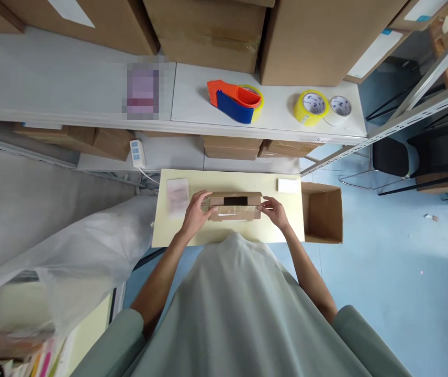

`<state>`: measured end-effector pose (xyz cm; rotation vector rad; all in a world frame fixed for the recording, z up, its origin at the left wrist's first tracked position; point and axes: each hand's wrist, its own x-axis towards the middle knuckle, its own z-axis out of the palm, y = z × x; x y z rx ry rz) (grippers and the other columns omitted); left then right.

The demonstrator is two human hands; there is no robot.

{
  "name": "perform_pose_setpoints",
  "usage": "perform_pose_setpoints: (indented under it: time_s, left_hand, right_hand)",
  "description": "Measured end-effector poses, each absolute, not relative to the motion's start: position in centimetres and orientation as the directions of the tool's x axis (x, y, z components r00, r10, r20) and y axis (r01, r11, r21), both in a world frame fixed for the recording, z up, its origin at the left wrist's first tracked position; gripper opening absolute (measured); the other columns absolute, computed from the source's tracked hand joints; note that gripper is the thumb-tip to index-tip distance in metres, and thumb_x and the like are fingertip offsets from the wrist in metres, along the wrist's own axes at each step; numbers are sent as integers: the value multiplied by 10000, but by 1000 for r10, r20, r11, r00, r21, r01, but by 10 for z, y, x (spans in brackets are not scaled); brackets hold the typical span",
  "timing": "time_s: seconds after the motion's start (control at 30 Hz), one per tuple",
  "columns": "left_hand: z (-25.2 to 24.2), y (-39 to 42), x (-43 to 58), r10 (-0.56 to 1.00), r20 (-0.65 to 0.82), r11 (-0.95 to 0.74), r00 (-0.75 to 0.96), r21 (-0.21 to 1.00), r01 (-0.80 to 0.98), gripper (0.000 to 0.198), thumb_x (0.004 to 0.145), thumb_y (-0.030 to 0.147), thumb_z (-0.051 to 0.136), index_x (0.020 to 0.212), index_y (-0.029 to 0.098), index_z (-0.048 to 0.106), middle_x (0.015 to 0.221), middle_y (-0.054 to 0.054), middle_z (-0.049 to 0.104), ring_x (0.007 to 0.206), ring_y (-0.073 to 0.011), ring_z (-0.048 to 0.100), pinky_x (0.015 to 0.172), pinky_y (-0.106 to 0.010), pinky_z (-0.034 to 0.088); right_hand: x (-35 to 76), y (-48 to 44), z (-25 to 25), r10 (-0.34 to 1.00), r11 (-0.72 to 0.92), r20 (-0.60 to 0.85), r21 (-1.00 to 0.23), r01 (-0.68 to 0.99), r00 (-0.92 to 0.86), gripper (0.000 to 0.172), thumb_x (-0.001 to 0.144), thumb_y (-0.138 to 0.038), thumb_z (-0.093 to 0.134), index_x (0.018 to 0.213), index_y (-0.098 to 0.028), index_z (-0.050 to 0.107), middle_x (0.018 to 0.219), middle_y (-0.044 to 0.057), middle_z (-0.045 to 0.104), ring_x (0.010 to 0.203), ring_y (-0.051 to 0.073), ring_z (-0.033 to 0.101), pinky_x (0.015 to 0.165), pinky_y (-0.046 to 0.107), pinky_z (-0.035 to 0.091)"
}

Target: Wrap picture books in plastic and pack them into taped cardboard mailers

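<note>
- A small cardboard box (235, 213) was held at the middle of the pale yellow surface (239, 181), near its front edge.
- The box's left end was pinched by the left hand (196, 214), with the thumb laid on the near side and the fingers set behind; that grip was closed on the cardboard.
- The right end was pinched likewise by the right hand (277, 212), its grip brought together on the edge by thumb and fingers.
- A dark rectangle was seen on the upper part of the box, and shiny clear tape on its near side.
- A printed sheet (177, 195) was laid left of the box, and a small white item (288, 185) was placed near the right far corner.
- An open carton (336, 214) was set just beyond the surface's right edge.
- On the shelf (279, 102) above, an orange and blue tape dispenser (234, 107), a yellow tape roll (300, 111) and a white tape roll (334, 118) were kept, with large cartons (212, 44) lined up behind.
</note>
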<state>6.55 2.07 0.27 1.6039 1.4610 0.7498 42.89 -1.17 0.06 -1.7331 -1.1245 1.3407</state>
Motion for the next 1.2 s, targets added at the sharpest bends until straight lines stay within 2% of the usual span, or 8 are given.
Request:
perform_pose_setpoints:
  time_s: [0.13,0.27,0.37,0.47,0.57,0.8,0.97,1.2]
  left_hand:
    - [5,18,65,986,-67,-25,150,841,540,366,957,392,807,1299,282,737,1530,-128,624,1463,-334,633,1197,-487,599]
    - [4,15,63,980,-99,-12,170,831,555,299,985,469,765,1221,285,778,1504,-134,639,1471,-341,631,1198,-506,602]
    - [4,14,64,978,-142,49,154,869,493,384,992,566,720,1203,254,793,1470,-144,669,1290,-313,735,1092,-480,670]
    - [7,13,70,979,-170,100,116,886,453,434,998,618,677,1175,243,802,1358,-131,745,1127,-275,780,1042,-462,692]
    - [14,12,75,982,-179,131,66,884,449,420,1008,613,661,1148,245,808,1267,-117,790,1125,-277,784,1036,-451,692]
    - [24,16,83,991,-135,114,17,893,435,382,1009,566,679,1152,241,820,1279,-113,792,1137,-279,784,1003,-430,694]
    - [12,21,84,986,-165,132,33,879,458,321,1002,519,685,1102,243,814,1243,-117,799,1088,-276,791,1016,-441,687]
    - [0,17,78,985,-164,125,54,893,432,324,979,531,682,1074,242,795,1201,-119,795,1056,-269,795,1018,-449,680]
  right_hand:
    - [428,-13,9,943,-332,-327,-902,278,64,856,739,-733,962,1443,-321,700,1321,113,768,1080,312,785,998,537,684]
    - [422,-15,15,962,-270,-269,-920,285,41,598,828,-725,907,1260,-330,784,1422,101,708,1201,311,759,1049,505,671]
    - [416,-16,12,963,-270,-264,-930,249,57,542,890,-783,809,1118,-291,811,1372,113,720,1168,308,775,1010,489,684]
    - [411,-18,8,959,-281,-268,-935,215,89,570,897,-815,774,1101,-283,806,1320,114,750,1121,309,793,967,481,693]
    - [409,-20,11,959,-279,-261,-935,221,107,558,909,-807,769,1113,-290,806,1336,110,769,1149,319,795,966,478,697]
    - [414,-21,21,953,-288,-256,-931,222,162,544,893,-783,814,1115,-286,794,1332,112,817,1197,359,811,1004,518,696]
    - [412,-20,11,939,-336,-305,-913,232,157,597,843,-830,821,1082,-285,781,1304,114,835,1141,366,831,1008,559,697]
    - [411,-25,7,948,-314,-286,-912,263,140,575,858,-815,807,1069,-281,773,1249,118,830,1089,340,826,933,522,713]
